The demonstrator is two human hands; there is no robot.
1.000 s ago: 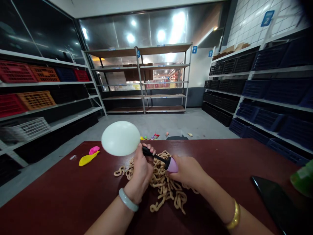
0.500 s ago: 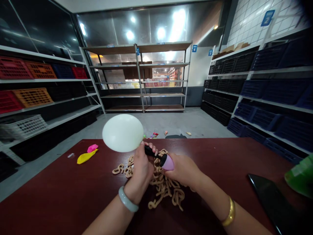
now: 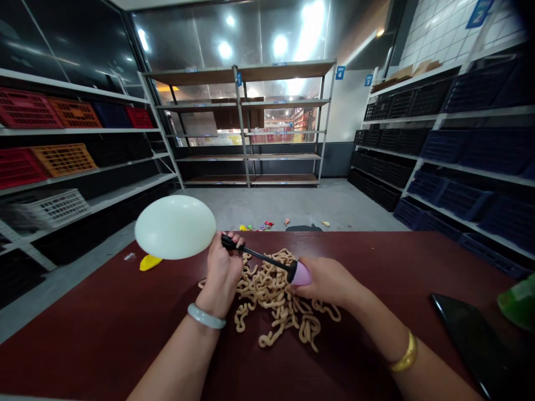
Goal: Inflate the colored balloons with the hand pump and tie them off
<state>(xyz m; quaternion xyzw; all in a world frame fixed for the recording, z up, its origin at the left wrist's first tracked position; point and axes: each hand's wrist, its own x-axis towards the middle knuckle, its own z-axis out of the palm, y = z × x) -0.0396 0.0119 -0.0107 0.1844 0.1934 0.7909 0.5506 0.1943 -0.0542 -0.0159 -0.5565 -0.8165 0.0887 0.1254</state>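
A pale white balloon (image 3: 175,226), inflated to an oval, sits on the black nozzle end of a hand pump (image 3: 259,257). My left hand (image 3: 223,268) is closed around that nozzle and the balloon's neck. The pump's thin black rod is drawn out to the right, ending in a lilac barrel (image 3: 301,274) that my right hand (image 3: 330,280) grips. Both hands hover over a heap of tan chain-like links (image 3: 276,298) lying on the dark red table (image 3: 104,328).
A yellow uninflated balloon (image 3: 149,262) lies on the table at the left, partly behind the white one. A black phone (image 3: 472,340) and a green object (image 3: 518,306) are at the right. Balloon scraps litter the floor beyond. Shelves with crates line both sides.
The pump went from pushed in to drawn out, my hands now further apart. The balloon and my left hand shifted left. The balloon looks slightly larger.
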